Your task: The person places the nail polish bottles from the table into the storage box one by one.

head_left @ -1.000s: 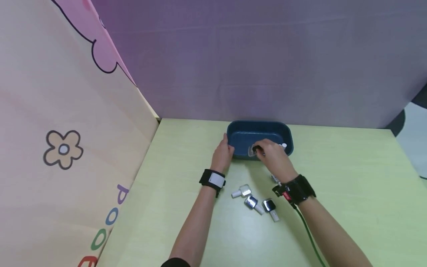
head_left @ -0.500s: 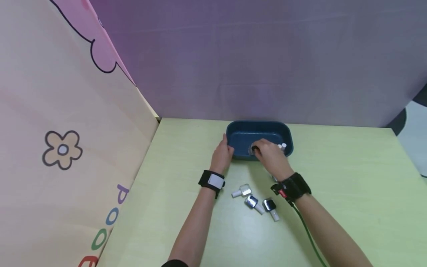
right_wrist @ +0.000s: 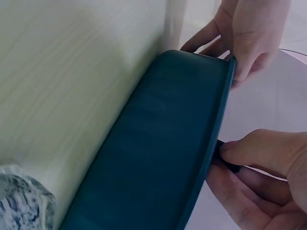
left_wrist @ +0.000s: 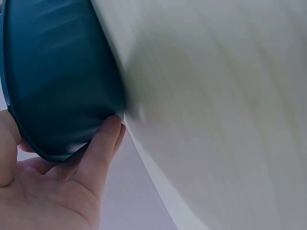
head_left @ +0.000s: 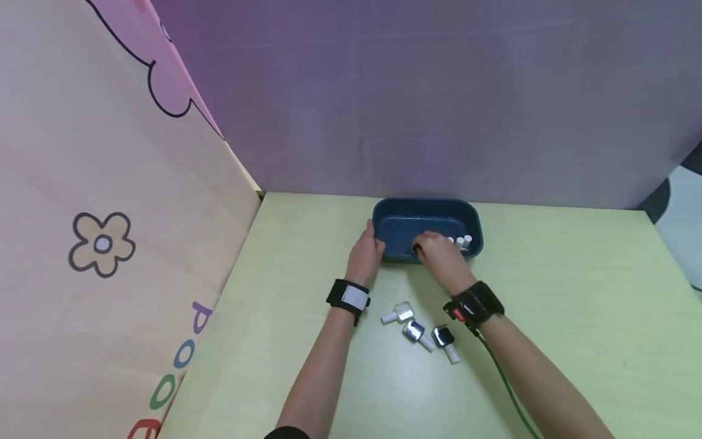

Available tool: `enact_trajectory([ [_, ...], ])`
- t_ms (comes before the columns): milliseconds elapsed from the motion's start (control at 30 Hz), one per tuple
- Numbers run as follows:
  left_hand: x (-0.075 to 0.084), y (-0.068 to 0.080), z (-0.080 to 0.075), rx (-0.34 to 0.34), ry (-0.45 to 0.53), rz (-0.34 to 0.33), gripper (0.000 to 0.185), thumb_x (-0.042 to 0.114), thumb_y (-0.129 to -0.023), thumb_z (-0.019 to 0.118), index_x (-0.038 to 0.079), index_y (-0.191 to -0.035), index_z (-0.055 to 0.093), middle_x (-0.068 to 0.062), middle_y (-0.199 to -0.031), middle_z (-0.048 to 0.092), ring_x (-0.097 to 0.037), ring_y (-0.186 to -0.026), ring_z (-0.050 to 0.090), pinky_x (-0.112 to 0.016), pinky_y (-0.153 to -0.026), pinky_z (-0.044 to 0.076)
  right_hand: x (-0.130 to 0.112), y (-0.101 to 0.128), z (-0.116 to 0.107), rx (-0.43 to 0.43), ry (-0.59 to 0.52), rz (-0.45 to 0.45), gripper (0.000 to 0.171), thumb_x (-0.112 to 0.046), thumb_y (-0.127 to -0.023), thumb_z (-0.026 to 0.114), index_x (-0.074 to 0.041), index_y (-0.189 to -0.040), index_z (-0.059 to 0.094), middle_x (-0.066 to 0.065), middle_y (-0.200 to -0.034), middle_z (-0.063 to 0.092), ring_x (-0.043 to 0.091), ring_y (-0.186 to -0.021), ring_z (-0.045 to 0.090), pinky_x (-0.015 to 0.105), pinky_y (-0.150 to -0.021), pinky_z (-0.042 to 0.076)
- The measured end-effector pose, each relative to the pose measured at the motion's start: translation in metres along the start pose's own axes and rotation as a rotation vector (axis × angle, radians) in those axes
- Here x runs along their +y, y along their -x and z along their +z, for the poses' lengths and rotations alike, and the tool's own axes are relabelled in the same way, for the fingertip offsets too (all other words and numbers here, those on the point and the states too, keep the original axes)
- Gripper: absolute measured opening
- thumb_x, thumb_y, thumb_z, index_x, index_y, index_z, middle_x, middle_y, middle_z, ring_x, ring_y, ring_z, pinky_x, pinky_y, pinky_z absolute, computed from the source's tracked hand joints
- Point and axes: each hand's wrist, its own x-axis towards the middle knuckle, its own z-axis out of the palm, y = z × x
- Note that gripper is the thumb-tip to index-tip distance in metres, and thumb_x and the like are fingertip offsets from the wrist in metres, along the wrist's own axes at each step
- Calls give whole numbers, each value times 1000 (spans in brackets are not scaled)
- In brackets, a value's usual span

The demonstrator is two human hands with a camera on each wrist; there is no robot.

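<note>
Fingers of left hand (head_left: 366,251) grip blue tub (head_left: 400,213); right hand (head_left: 436,250) pinches a bottle (head_left: 417,247).

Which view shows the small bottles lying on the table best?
The head view: three small bottles lie together on the green table. The right wrist view catches one blurred edge, bottom left; the left wrist view shows none.

left wrist: black band (head_left: 348,297), white patch | right wrist: black band (head_left: 475,305), red mark, green cable (head_left: 507,390)
</note>
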Motion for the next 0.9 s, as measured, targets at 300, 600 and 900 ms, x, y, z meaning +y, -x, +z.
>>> enact_trajectory([
  [300, -1, 3, 0, -4, 9, -1, 70, 14, -93, 51, 1, -156, 24, -9, -94, 56, -15, -60, 42, -26, -55, 36, 0, -3, 5, -39, 45, -21, 7, 2, -84, 72, 3, -90, 73, 15, -85, 68, 28, -77, 66, 38, -69, 56],
  [600, 0, 3, 1, -13, 9, -6, 70, 13, -94, 50, 2, -157, 22, -7, -89, 52, -13, -57, 41, -25, -52, 34, -1, -6, 2, -75, 66, -43, 5, 2, -83, 73, 3, -88, 73, 14, -82, 67, 28, -76, 66, 39, -67, 56],
  [900, 2, 4, 1, -15, 11, 2, 69, 13, -94, 50, 1, -157, 23, -6, -86, 51, -12, -55, 39, -25, -50, 32, -1, -6, 3, -88, 82, -47, 5, 3, -83, 73, 3, -87, 73, 15, -81, 67, 29, -75, 66, 39, -67, 56],
])
